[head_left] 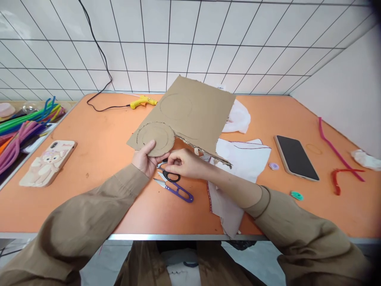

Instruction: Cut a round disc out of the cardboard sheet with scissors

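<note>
Pinches a cardboard disc (159, 137) between thumb and fingers of the left hand (144, 160), against a cardboard sheet (205, 107) tilted above the table (143, 218). Shows a ragged cut rim, full separation unclear, and a drawn circle (176, 106) uncut. Curls the right hand (184, 163) just beside, over black-handled scissors (176, 180); pinched contents impossible to tell.

We see an orange table (113, 131) with a metal front edge, set against a wall (190, 35) of glossy white tiles divided by thin dark lines. A plain pale wall (351, 87) closes the right side. Light tiles cover the floor (104, 262). Light reflects softly at the upper left.
</note>
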The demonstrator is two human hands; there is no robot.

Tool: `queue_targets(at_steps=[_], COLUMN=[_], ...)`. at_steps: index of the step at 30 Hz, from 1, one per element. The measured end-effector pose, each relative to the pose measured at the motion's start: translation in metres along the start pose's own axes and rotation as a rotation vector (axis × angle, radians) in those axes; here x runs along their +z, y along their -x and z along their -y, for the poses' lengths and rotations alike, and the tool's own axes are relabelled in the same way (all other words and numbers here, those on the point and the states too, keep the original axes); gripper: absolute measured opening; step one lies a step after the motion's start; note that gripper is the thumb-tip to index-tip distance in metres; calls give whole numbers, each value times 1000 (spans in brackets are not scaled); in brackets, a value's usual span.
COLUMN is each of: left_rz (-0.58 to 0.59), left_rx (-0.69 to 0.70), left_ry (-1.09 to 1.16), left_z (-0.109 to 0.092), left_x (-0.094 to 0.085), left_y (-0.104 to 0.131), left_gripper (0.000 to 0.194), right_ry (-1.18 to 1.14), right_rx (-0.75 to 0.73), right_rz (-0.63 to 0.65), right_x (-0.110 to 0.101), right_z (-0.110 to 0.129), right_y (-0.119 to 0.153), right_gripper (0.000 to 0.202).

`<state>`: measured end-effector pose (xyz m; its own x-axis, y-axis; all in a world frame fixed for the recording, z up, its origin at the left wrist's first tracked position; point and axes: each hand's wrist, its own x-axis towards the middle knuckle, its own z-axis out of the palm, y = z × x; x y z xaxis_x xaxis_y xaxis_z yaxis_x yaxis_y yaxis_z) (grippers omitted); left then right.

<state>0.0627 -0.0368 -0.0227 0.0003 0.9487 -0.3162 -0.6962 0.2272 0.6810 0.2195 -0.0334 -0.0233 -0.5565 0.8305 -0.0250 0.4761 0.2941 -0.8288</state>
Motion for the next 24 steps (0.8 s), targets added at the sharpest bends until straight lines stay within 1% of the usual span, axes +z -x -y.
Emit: queue_targets(at_steps=[1, 3, 5, 8, 9, 11, 12, 13, 15, 17, 19, 21, 24], left_rz=[-11, -30, -35, -30, -30, -36, -44, -51, -68, -83, -77, -64, -20], left_rx=[9, 29, 41, 39, 39, 42, 41, 38, 22, 5, -5, 12, 55], left_ry=[17, 54, 85, 104, 104, 96, 88, 79, 58, 38, 17, -5, -37], left_z=[-3, -10, -19, -31, -34, -39, -41, -42, -44, -44, -44, -44, -44], left_x=[1, 3, 5, 4, 4, 3, 2, 2, 2, 3, 4, 4, 2], left_y=[0, 0, -1, -2, -3, -4, -4, -4, -4, -3, -2, -1, 0], left_gripper=[44, 44, 44, 46, 47, 49, 49, 49, 49, 47, 45, 43, 42], right_ry=[-16, -17, -15, -57, -30, 142, 242, 355, 585, 740, 780, 750, 718], right_rx=[33, 88, 72, -69, -130, -269, -352, -447, -556, -595, -596, -598, -683], right_rz=[-74, -264, -494, -828, -979, -1128, -1183, -1204, -1123, -1014, -934, -877, -844], right_x=[1, 2, -2, -12, -16, -26, -31, -35, -43, -50, -55, -61, -68], right_z=[-1, -3, -5, -13, -16, -21, -22, -24, -25, -26, -26, -27, -30], right_y=[0, -1, -2, -3, -4, -4, -4, -4, -3, -3, -4, -5, -7], right_gripper=[21, 26, 30, 38, 38, 37, 35, 30, 19, 25, 28, 26, 19])
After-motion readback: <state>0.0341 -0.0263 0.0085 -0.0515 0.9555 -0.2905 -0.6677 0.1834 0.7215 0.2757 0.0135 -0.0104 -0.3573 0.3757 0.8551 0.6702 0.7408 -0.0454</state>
